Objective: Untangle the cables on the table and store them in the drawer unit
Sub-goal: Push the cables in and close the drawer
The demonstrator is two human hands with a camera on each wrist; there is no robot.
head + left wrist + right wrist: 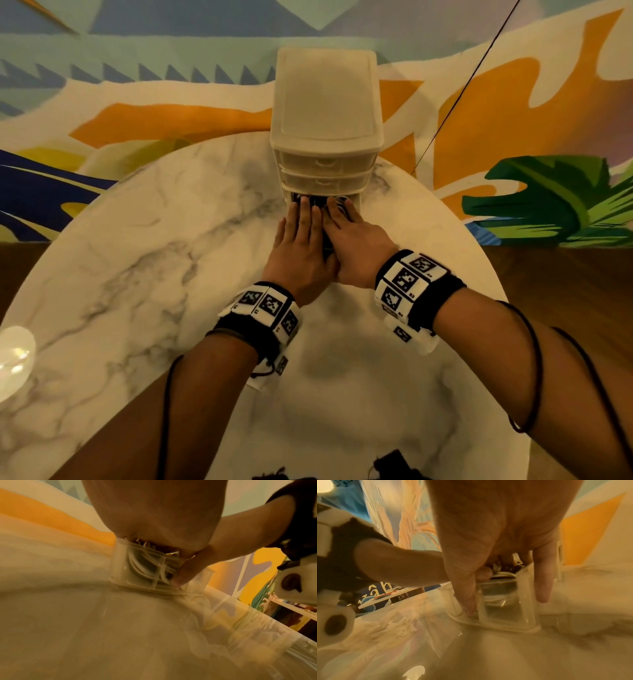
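A white plastic drawer unit (325, 102) stands at the far side of the round marble table (137, 274). Its bottom drawer (120, 563) is pulled out toward me. Dark and white cables (318, 202) lie coiled inside it; white loops (139, 563) show through the clear front. My left hand (301, 246) and right hand (356, 246) lie side by side, palms down, on top of the drawer. Their fingers are straight and press on the cables. In the right wrist view the right hand (505, 527) spans the drawer (501, 609), thumb and little finger hanging down its front.
The two upper drawers (323, 168) are closed. A clear glass object (15, 356) sits at the table's left edge. Dark items (394, 462) lie at the near edge. A thin black cord (462, 85) runs down the mural wall behind.
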